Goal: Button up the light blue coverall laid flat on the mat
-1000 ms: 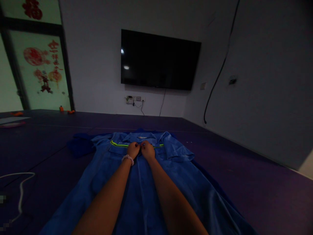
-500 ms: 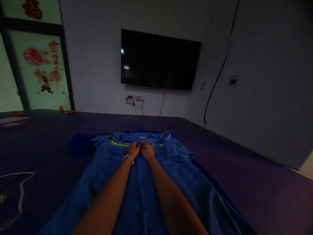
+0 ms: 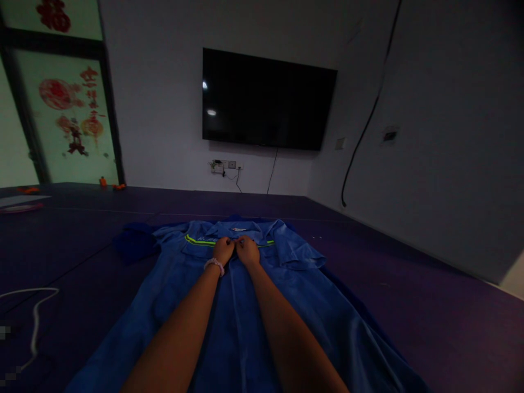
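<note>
Blue work jacket (image 3: pixel 245 305) lies spread flat, front up, on a dark purple floor mat (image 3: pixel 409 284), its collar end pointing away toward the far wall. A yellow-green reflective stripe (image 3: pixel 196 240) crosses the chest.

At the far left, a pale cord (image 3: pixel 36 311) loops on the mat, and a darker blue bundle of cloth (image 3: pixel 133 244) sits just beside the jacket's left shoulder.

Moving right to the middle, both bare forearms reach forward over the garment. The left hand (image 3: pixel 223 250), with a light beaded bracelet (image 3: pixel 214 266) at the wrist, and the right hand (image 3: pixel 247 250) meet knuckle to knuckle on the front closing line, just below the collar. Both sets of fingers are curled tight, seemingly pinching the fabric edges at the opening; what they grip there, a button or a zip pull, cannot be told.

To work this closure well, it seems best to keep both front edges level and taut, and the cloth flat against the mat.

Above, a dark wall television (image 3: pixel 266 98) hangs over a socket (image 3: pixel 227 165). To the right, a black cable (image 3: pixel 368 114) runs down the wall.

The room is dim. The fingertips are hidden, and the jacket's lower hem is cut off by the bottom edge.
</note>
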`<state>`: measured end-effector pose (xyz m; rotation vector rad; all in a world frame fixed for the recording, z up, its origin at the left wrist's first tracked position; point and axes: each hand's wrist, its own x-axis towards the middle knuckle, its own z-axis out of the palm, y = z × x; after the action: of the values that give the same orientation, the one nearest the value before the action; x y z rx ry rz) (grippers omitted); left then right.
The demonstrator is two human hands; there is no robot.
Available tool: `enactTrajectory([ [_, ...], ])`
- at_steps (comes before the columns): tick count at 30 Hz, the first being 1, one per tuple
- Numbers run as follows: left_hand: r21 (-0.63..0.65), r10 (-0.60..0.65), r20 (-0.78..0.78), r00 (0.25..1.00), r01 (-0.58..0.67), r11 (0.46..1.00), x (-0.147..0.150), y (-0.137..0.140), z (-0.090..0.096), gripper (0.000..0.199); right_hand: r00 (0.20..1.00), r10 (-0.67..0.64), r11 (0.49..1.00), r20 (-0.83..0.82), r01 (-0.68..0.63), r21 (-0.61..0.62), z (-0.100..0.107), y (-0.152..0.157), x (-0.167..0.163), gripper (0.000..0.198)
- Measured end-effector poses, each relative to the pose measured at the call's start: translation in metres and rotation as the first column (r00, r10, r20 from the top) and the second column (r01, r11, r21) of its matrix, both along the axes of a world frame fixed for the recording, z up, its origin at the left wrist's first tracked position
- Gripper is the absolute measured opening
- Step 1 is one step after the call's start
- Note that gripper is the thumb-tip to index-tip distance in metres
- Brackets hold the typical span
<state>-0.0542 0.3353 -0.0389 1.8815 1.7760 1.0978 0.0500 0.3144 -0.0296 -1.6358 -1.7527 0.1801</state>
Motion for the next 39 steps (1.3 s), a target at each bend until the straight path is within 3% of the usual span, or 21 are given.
enactTrajectory([
  [39, 0.033, -0.061, 0.009, 0.998, 0.061, 0.998, 0.0005, -0.0018, -0.0007, 0.024, 0.999, -0.025, 1.0, -0.036, 0.026, 0.011, 0.0015, -0.0011, -0.0009, 0.023],
])
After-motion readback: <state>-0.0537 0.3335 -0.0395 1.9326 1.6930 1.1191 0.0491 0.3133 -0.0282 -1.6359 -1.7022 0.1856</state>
